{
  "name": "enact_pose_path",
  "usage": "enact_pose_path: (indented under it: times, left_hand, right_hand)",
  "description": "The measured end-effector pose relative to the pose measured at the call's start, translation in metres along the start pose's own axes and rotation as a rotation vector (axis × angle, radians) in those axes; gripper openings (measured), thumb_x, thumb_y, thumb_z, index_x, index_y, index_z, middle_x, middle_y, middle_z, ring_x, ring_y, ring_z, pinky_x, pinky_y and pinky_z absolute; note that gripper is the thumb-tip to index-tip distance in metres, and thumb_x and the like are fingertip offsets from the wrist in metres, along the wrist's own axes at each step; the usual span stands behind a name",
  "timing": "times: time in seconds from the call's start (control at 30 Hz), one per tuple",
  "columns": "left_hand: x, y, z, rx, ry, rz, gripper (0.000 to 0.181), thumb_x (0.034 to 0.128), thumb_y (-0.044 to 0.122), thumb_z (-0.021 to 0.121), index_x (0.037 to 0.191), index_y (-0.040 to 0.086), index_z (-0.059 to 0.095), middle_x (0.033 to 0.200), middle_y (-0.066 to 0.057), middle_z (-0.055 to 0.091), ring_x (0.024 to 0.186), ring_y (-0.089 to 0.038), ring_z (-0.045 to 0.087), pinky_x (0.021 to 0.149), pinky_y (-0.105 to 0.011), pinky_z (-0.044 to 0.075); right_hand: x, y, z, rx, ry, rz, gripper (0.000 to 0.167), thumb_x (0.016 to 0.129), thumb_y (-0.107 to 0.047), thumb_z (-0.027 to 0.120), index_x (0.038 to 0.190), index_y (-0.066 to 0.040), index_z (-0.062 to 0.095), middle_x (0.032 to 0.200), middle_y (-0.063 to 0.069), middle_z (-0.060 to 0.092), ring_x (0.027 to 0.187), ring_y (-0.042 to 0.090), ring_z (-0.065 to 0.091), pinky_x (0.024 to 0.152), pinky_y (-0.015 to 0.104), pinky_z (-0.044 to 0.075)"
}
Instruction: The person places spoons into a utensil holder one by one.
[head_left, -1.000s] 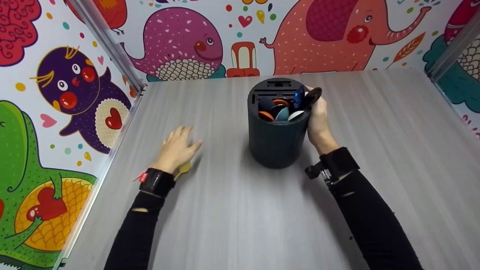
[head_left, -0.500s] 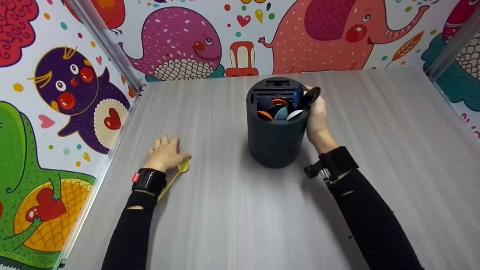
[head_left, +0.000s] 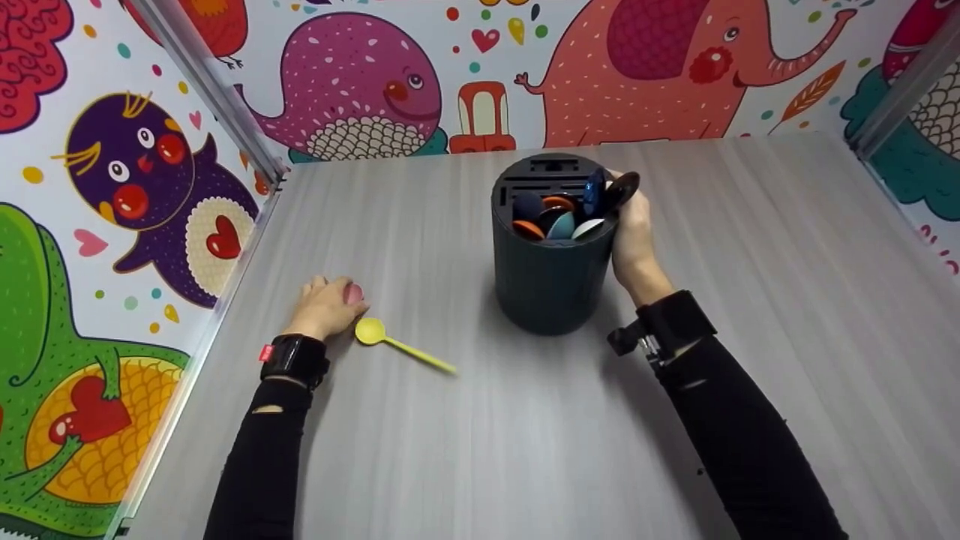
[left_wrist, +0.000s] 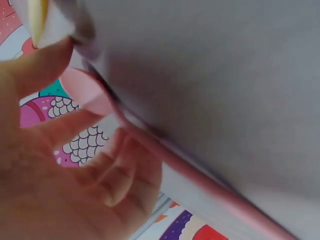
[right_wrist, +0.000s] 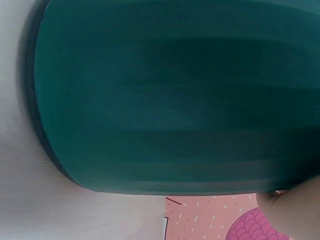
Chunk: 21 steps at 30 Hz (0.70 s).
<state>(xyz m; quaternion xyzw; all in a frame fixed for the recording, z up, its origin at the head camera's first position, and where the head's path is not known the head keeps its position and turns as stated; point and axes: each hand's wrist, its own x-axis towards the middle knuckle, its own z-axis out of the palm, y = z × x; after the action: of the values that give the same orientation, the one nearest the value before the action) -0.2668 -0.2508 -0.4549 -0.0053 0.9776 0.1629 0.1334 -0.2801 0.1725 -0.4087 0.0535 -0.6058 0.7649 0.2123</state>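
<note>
A pink spoon (left_wrist: 85, 90) lies along the table under my left hand (head_left: 324, 307). In the left wrist view its bowl shows between thumb and index finger, the thumb apart from it; the other fingers bend loosely beside the handle. Just right of that hand lies a yellow spoon (head_left: 370, 331), handle pointing right and toward me. My right hand (head_left: 636, 244) holds the right side of a dark green utensil holder (head_left: 551, 285), its fingertips mostly hidden. Several utensils stand in the holder, among them a teal one (head_left: 561, 226) and a dark brown one (head_left: 624, 189).
The grey table (head_left: 465, 465) meets a cartoon-printed wall (head_left: 360, 82) at the back and another printed wall (head_left: 97, 247) on the left. Metal strips (head_left: 217, 90) run along the wall corners.
My left hand has moved back and left to the pink spoon. The yellow spoon, earlier partly under that wrist, has swung round to the right. The right hand and holder stay put.
</note>
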Motion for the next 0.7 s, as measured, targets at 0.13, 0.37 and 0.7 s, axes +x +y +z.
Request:
enact_pose_path:
  times: [0.13,0.37,0.7]
  left_hand:
    - [0.004,0.001,0.004,-0.006,0.029,0.02,0.058,0.104,0.029,0.062,0.15,-0.005,0.051,0.143,-0.039,0.048,0.135,-0.055,0.044,0.117,-0.063,0.035]
    - [0.008,0.006,0.012,-0.101,0.182,0.037,0.052,0.102,0.029,0.059,0.144,-0.001,0.055,0.133,-0.032,0.046,0.116,-0.054,0.058,0.102,-0.063,0.048]
    - [0.009,0.018,0.009,-0.155,0.24,0.058,0.038,0.1066,0.02,0.041,0.132,-0.003,0.056,0.129,-0.027,0.056,0.118,-0.049,0.059,0.102,-0.062,0.047]
  right_hand:
    - [-0.001,-0.001,0.0,0.004,-0.002,0.002,0.044,0.114,-0.03,0.035,0.107,-0.013,0.075,0.097,-0.004,0.07,0.094,0.009,0.061,0.09,0.025,0.048]
    - [-0.001,-0.003,0.002,0.015,-0.019,0.004,0.043,0.114,-0.028,0.034,0.101,-0.016,0.072,0.087,-0.007,0.064,0.085,0.007,0.057,0.083,0.025,0.047]
    - [0.0,-0.002,0.0,0.009,-0.015,-0.007,0.044,0.114,-0.029,0.034,0.109,-0.012,0.075,0.093,-0.005,0.068,0.089,0.008,0.06,0.086,0.025,0.048]
